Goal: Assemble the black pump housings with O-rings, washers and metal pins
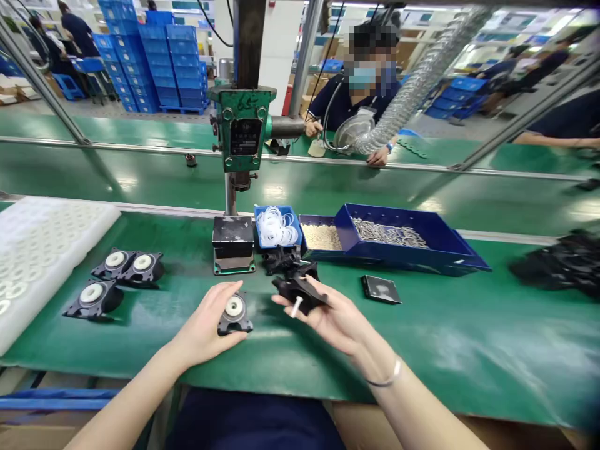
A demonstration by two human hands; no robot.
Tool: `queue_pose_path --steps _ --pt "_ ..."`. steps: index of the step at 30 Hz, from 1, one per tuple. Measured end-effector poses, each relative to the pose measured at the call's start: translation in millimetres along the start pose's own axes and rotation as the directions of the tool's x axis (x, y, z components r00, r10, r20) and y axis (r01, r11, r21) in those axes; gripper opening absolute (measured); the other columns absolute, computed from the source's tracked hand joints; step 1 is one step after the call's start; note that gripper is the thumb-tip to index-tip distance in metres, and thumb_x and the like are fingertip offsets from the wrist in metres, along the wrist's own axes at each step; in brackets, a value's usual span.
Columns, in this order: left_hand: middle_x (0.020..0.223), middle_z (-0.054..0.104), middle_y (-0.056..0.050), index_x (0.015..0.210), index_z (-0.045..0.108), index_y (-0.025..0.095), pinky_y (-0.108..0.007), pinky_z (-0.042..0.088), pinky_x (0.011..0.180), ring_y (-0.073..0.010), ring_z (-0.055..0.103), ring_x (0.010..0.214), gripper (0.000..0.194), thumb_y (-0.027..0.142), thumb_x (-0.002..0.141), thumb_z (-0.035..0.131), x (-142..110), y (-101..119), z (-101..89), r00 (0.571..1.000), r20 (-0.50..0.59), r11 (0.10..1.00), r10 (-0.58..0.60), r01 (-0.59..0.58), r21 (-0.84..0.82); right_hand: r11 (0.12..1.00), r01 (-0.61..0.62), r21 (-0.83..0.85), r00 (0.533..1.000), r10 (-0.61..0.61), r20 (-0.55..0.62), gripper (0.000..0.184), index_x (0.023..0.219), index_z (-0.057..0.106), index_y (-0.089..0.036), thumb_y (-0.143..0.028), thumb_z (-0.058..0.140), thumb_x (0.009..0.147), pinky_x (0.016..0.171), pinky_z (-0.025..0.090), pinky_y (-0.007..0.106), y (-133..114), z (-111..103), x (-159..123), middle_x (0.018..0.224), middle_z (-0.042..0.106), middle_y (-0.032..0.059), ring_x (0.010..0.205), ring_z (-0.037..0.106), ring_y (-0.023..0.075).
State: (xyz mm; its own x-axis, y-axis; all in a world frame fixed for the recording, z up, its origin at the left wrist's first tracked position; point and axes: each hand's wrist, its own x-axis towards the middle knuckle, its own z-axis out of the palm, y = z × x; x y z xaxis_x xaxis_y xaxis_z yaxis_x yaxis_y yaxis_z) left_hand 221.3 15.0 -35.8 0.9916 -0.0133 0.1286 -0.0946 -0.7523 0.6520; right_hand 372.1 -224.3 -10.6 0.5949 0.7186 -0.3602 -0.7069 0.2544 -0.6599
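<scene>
My left hand is curled around a black square housing with a white round centre, which rests on the green bench; thumb and fingers grip opposite edges. In my right hand, a black plastic part with a white pin sticking out is held just above the bench. Directly behind it lie more black plastic parts. Off to the left stand three similar housings with white centres.
A press stands above a black block. Beside it are a blue bin of white rings and blue trays of small pins and beige pieces. A white foam tray lies left, black bags right. Opposite sits a co-worker.
</scene>
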Motion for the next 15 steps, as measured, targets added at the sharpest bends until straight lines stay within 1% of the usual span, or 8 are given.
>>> queue_pose_path --steps 3,4,6,8,10,13,15 --pt "0.147 0.042 -0.013 0.155 0.019 0.032 -0.055 0.034 0.119 -0.0312 0.039 0.141 0.093 0.024 0.081 0.075 17.5 1.0 16.4 0.998 0.005 0.989 0.064 -0.062 -0.137 0.999 0.014 0.032 0.993 -0.018 0.117 0.025 0.106 0.071 -0.016 -0.032 0.075 0.087 0.107 0.051 0.045 4.5 14.0 13.2 0.123 0.071 0.0095 0.114 0.069 0.0309" --pt "0.147 0.041 -0.013 0.155 0.018 0.032 -0.055 0.035 0.118 -0.0314 0.039 0.141 0.095 0.024 0.080 0.076 19.6 0.0 20.4 0.998 -0.005 0.982 0.061 -0.061 -0.181 0.999 0.019 0.035 0.990 -0.024 0.139 0.023 0.106 0.071 -0.016 -0.031 0.073 0.088 0.111 0.048 0.045 4.2 16.7 15.7 0.123 0.071 0.0092 0.116 0.069 0.0299" --pt "0.146 0.040 -0.013 0.155 0.017 0.033 -0.054 0.038 0.116 -0.0315 0.041 0.139 0.099 0.024 0.078 0.078 19.9 -3.3 26.8 0.999 -0.032 0.961 0.027 -0.035 -0.274 0.999 0.026 0.031 0.986 -0.031 0.163 0.018 0.103 0.071 -0.017 -0.030 0.072 0.090 0.114 0.044 0.047 3.1 19.8 19.9 0.120 0.072 0.0074 0.115 0.069 0.0277" --pt "0.143 0.040 -0.012 0.155 0.016 0.034 -0.051 0.043 0.113 -0.0308 0.045 0.137 0.102 0.024 0.077 0.080 17.8 -6.8 31.4 0.999 -0.051 0.928 -0.018 -0.002 -0.372 0.999 0.033 0.002 0.986 -0.033 0.165 0.016 0.099 0.070 -0.019 -0.031 0.073 0.089 0.114 0.043 0.047 2.5 21.4 24.3 0.115 0.073 0.0052 0.113 0.070 0.0257" --pt "0.139 0.042 -0.011 0.156 0.013 0.034 -0.049 0.044 0.112 -0.0294 0.049 0.134 0.105 0.022 0.076 0.081 15.9 -9.3 34.5 0.998 -0.053 0.888 -0.045 0.016 -0.460 0.997 0.045 -0.058 0.988 -0.036 0.152 0.017 0.097 0.069 -0.021 -0.035 0.073 0.089 0.112 0.044 0.046 3.0 23.1 29.8 0.116 0.073 0.0045 0.111 0.070 0.0238" --pt "0.134 0.045 -0.010 0.156 0.007 0.034 -0.049 0.043 0.112 -0.0278 0.053 0.129 0.110 0.021 0.076 0.081 15.3 -10.0 36.9 0.997 -0.033 0.835 -0.074 0.044 -0.548 0.980 0.083 -0.180 0.990 -0.061 0.125 0.017 0.093 0.068 -0.022 -0.038 0.073 0.089 0.105 0.048 0.040 5.8 26.4 38.7 0.124 0.070 0.0044 0.110 0.068 0.0199" --pt "0.131 0.047 -0.010 0.156 0.006 0.033 -0.049 0.044 0.111 -0.0273 0.056 0.126 0.113 0.021 0.074 0.083 15.7 -9.5 37.5 0.995 -0.024 0.816 -0.094 0.063 -0.574 0.956 0.124 -0.264 0.989 -0.097 0.113 0.017 0.091 0.067 -0.023 -0.038 0.075 0.087 0.099 0.049 0.034 8.6 28.8 44.1 0.123 0.070 0.0032 0.109 0.066 0.0177"
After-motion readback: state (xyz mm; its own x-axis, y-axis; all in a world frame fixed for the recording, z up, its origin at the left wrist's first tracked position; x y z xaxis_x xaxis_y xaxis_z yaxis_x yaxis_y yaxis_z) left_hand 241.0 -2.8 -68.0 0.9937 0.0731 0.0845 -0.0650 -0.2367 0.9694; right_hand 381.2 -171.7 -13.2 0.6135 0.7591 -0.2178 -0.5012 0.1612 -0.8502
